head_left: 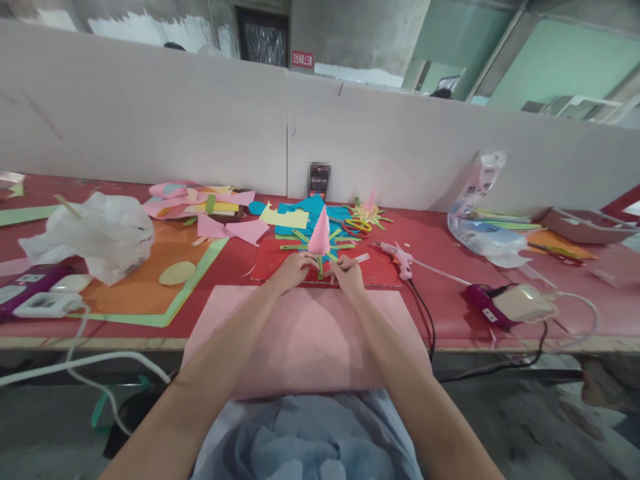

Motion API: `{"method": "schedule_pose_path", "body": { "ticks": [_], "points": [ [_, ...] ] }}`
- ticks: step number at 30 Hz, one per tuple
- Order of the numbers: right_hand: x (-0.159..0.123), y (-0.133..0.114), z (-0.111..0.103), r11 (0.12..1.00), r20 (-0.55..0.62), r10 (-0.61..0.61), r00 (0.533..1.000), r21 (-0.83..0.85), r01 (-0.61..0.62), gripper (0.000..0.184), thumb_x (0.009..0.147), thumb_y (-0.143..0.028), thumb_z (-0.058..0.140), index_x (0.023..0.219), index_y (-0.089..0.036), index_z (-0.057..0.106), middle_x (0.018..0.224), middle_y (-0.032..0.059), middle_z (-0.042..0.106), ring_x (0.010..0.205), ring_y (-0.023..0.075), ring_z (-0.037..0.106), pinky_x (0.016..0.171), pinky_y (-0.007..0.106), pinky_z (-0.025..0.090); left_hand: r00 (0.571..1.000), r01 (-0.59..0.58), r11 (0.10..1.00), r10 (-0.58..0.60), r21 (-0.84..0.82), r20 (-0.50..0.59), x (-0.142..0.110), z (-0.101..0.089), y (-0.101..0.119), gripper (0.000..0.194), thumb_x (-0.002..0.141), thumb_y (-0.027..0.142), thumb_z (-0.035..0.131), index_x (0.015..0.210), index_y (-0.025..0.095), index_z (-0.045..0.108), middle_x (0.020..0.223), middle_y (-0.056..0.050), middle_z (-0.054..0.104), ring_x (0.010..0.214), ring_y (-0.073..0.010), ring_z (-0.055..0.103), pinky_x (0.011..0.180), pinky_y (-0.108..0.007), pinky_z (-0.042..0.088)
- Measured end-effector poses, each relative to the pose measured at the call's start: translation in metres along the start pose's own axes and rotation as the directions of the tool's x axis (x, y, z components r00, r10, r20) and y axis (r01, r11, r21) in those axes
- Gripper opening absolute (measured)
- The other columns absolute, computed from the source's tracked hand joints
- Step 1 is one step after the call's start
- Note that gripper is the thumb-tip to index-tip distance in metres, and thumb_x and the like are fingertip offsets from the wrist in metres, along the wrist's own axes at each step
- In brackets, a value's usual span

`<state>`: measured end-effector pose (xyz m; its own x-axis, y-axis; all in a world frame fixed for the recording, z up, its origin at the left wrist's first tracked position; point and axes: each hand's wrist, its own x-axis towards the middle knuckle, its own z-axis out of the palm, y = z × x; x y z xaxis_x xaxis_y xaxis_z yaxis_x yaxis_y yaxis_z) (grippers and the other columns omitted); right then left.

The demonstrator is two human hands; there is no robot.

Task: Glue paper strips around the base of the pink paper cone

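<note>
A pink paper cone stands upright on a blue and green paper craft with strips spread out around it. My left hand has its fingers curled at the near left of the cone's base, holding the craft by a green strip. My right hand is closed round a pale pen, its fingertips close to the same strip. The pen's tip is too small to make out. Under the craft lies a red sheet, with a large pink sheet nearer to me.
To the right lie a pink glue gun and a purple power strip. Yellow-handled scissors and a second cone craft are behind. Orange paper, a crumpled plastic bag and paper scraps are left. A white partition stands behind.
</note>
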<state>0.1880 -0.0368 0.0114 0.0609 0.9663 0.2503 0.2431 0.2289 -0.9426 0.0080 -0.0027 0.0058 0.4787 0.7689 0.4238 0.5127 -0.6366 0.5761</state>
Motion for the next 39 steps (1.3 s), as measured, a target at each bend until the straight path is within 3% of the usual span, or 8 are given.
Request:
{"method": "schedule_pose_path", "body": {
  "ticks": [7, 19, 30, 39],
  "points": [
    [0.000, 0.000, 0.001, 1.000, 0.038, 0.007, 0.999, -0.002, -0.007, 0.033, 0.075, -0.047, 0.058, 0.060, -0.024, 0.041, 0.049, -0.0016, 0.063, 0.036, 0.0120, 0.050, 0.039, 0.023, 0.037, 1.000, 0.020, 1.000, -0.020, 0.001, 0.016, 0.000, -0.003, 0.001, 0.045, 0.072, -0.003, 0.041, 0.088, 0.023, 0.074, 0.114, -0.004, 0.063, 0.109, -0.0162, 0.058, 0.101, -0.033, 0.043],
    [-0.002, -0.004, -0.002, 0.998, -0.027, 0.010, 1.000, -0.069, -0.011, 0.026, 0.077, -0.032, 0.054, 0.058, -0.024, 0.038, 0.040, -0.0049, 0.056, 0.038, 0.0125, 0.050, 0.041, 0.022, 0.035, 0.999, 0.038, 0.999, -0.038, 0.005, 0.026, -0.001, -0.004, 0.003, 0.044, 0.073, -0.003, 0.041, 0.088, 0.022, 0.074, 0.115, -0.003, 0.063, 0.109, -0.0157, 0.058, 0.101, -0.031, 0.043],
    [0.002, 0.005, 0.002, 0.999, 0.031, 0.043, 0.999, 0.010, -0.044, 0.027, 0.074, -0.033, 0.059, 0.058, -0.022, 0.039, 0.038, -0.0050, 0.054, 0.031, 0.0107, 0.048, 0.035, 0.019, 0.032, 0.999, 0.045, 0.999, -0.045, 0.017, 0.019, 0.000, -0.004, 0.005, 0.042, 0.074, -0.002, 0.042, 0.087, 0.022, 0.074, 0.114, -0.003, 0.064, 0.108, -0.0151, 0.058, 0.100, -0.030, 0.044],
    [0.001, 0.002, 0.001, 0.999, 0.024, 0.017, 1.000, -0.034, -0.016, 0.029, 0.078, -0.039, 0.057, 0.059, -0.022, 0.043, 0.043, -0.0031, 0.059, 0.034, 0.0104, 0.050, 0.040, 0.020, 0.038, 0.999, 0.039, 0.999, -0.039, 0.004, 0.024, 0.000, -0.005, 0.004, 0.044, 0.072, -0.004, 0.042, 0.088, 0.021, 0.074, 0.114, -0.004, 0.063, 0.109, -0.0153, 0.058, 0.101, -0.031, 0.043]
  ]
}}
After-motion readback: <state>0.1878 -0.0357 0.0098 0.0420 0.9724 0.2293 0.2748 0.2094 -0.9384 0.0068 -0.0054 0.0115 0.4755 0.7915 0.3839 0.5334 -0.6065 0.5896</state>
